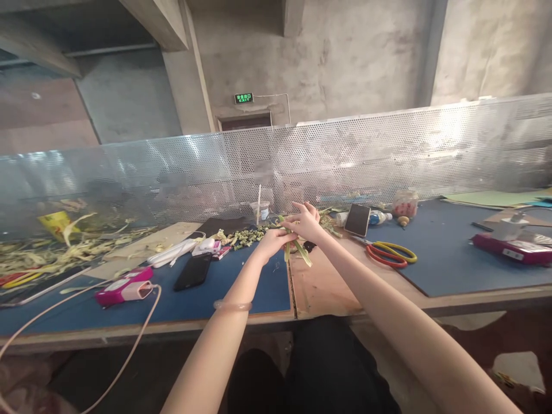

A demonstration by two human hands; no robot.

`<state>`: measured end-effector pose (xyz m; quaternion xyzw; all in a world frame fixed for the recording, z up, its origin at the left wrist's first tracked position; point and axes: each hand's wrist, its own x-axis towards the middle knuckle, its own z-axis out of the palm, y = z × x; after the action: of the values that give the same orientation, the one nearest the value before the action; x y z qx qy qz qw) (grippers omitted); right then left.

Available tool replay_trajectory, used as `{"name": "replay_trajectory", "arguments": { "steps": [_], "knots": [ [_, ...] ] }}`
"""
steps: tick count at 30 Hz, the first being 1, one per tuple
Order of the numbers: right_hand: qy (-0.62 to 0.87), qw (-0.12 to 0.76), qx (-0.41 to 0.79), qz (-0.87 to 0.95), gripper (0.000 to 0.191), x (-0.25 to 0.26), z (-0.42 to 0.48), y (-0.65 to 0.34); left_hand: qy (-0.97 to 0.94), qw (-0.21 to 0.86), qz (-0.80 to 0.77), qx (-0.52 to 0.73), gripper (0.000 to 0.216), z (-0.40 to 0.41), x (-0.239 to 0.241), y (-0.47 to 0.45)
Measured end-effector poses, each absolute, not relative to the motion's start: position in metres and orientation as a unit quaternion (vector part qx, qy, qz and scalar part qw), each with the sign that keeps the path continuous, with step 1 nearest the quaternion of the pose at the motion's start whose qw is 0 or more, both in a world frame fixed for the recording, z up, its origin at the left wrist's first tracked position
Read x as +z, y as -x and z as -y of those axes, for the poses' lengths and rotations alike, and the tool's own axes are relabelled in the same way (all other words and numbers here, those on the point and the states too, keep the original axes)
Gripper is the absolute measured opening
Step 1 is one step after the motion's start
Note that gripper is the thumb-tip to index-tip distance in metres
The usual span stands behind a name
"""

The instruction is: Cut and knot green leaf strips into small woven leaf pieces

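Observation:
Both hands meet above the middle of the workbench, over a bundle of pale green, leaf-like strips (303,254). My left hand (275,241) pinches the bundle between thumb and fingers, with a bangle round its wrist. Just beyond it, my right hand (305,223) is closed at the upper end of the same strips, some fingers bent and raised. The strips' loose ends hang down toward me. Behind the hands lies a heap of small knotted green pieces (248,236). What the right fingertips touch is partly hidden.
Scissors with red and yellow handles (390,253) lie to the right, near a propped phone (357,219) and a jar (405,204). Leftward are a black phone (193,272), a magenta power strip (125,286) with a cable, and piled strips (26,250). A perforated metal screen (345,155) runs behind.

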<state>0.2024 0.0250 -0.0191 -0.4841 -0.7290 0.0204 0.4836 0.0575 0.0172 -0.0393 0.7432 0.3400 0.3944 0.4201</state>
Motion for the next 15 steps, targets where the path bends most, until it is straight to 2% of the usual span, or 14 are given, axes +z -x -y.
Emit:
{"name": "replay_trajectory", "arguments": {
  "steps": [8, 15],
  "knots": [
    [0.456, 0.444, 0.069, 0.768, 0.009, 0.0, -0.025, -0.195, -0.747, 0.407, -0.341, 0.4, 0.029, -0.025, -0.045, -0.056],
    [0.424, 0.448, 0.049, 0.786, 0.004, 0.003, -0.023, -0.192, -0.742, 0.42, -0.33, 0.405, 0.027, -0.024, -0.048, -0.057]
  ]
}}
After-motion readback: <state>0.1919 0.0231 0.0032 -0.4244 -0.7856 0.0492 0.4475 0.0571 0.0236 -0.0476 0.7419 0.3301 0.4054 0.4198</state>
